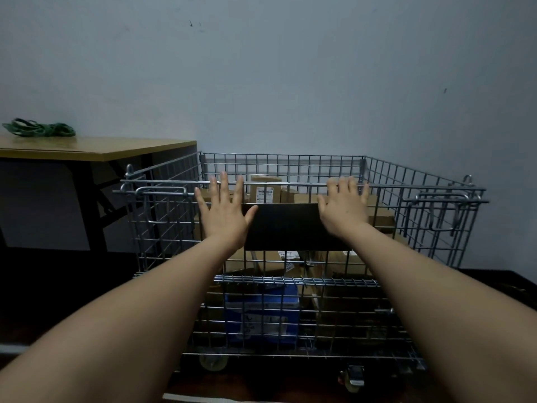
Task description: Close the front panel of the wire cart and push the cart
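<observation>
Against the wall beside the bench (pixel 96 148) stands the wire cart (pixel 436 199), its front panel (pixel 290 330) raised. Both hands, left hand (pixel 225 216) and right hand (pixel 344 212), spread flat, holding nothing. Boxes suggest weight; push its stiff top rail.

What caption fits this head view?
Both hands, left and right, press open-palmed on the wire cart's raised front panel.

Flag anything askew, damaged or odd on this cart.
Nothing stands out. The wire cart's front panel stands upright, both hands on it: left hand flat, right hand over the top rail. Boxes sit inside.
</observation>
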